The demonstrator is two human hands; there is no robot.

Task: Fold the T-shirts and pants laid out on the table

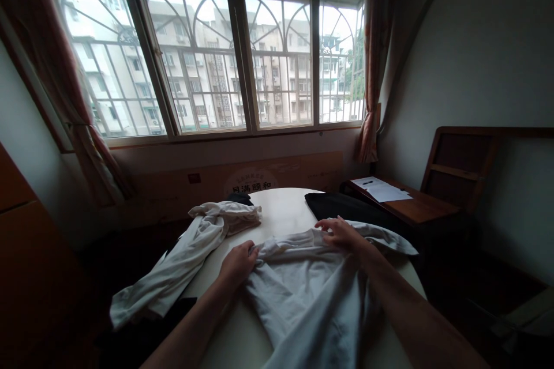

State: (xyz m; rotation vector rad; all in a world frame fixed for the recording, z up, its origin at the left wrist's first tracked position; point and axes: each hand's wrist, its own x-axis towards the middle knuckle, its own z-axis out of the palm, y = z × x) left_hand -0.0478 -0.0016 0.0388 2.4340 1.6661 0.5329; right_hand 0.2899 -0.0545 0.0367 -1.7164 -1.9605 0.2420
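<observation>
A light grey garment (303, 288) lies spread and wrinkled on the white round table (285, 207), its near part running toward me. My left hand (239, 262) is closed on the garment's far left edge, fingers curled round the cloth. My right hand (340, 233) rests at its far right edge, the fingers apart and bent over the fabric. One sleeve of the garment stretches out to the right beyond my right hand. Left of my left hand lies a crumpled whitish garment (173, 271), hanging partly over the table's left side.
Black cloth (355, 207) lies at the table's back right, with more dark cloth (239, 198) at the back left. A brown wooden side table (428, 207) with papers (383, 190) stands to the right. Behind are a long cardboard box (303, 167) and windows.
</observation>
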